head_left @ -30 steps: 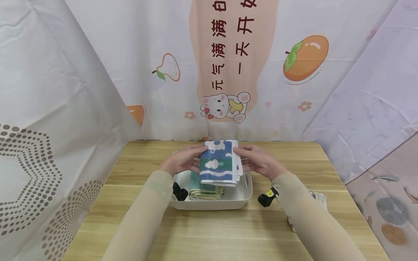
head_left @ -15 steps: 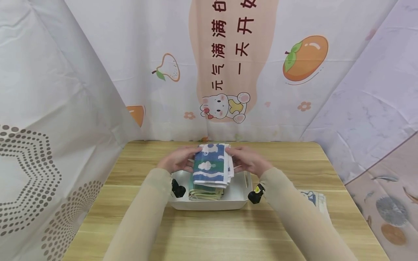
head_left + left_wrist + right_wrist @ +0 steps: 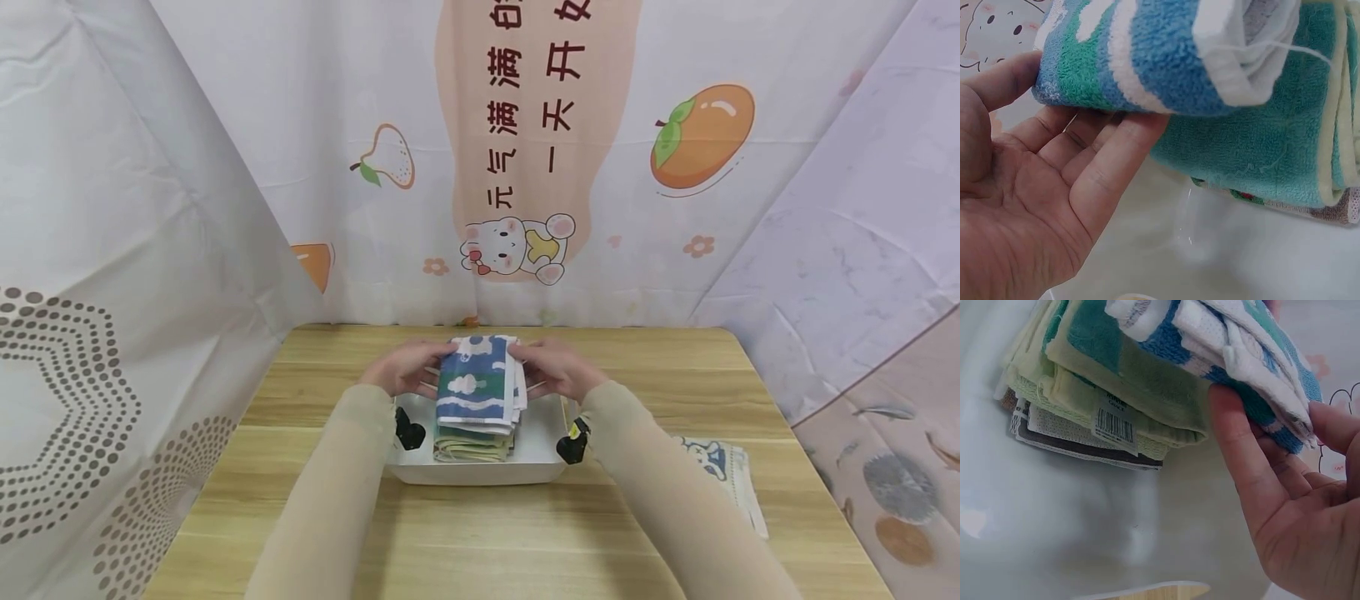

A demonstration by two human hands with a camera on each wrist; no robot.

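Note:
A folded blue, green and white towel is held level between both hands, just over a stack in the white bin. My left hand grips its left edge, thumb on top and fingers beneath. On the opposite edge my right hand pinches the layered folds the same way. Under it lies a folded teal towel with pale yellow borders; a barcode label hangs from it in the right wrist view. Below that, a grey-and-white folded towel rests at the bottom of the stack.
Another white towel with a blue animal print lies on the wooden table at the right, partly behind the right sleeve. A printed curtain hangs at the table's back edge.
Both hands have carried the blue towel left and down, so it now sits close over the teal towel. More of the white towel at the right shows beside the sleeve.

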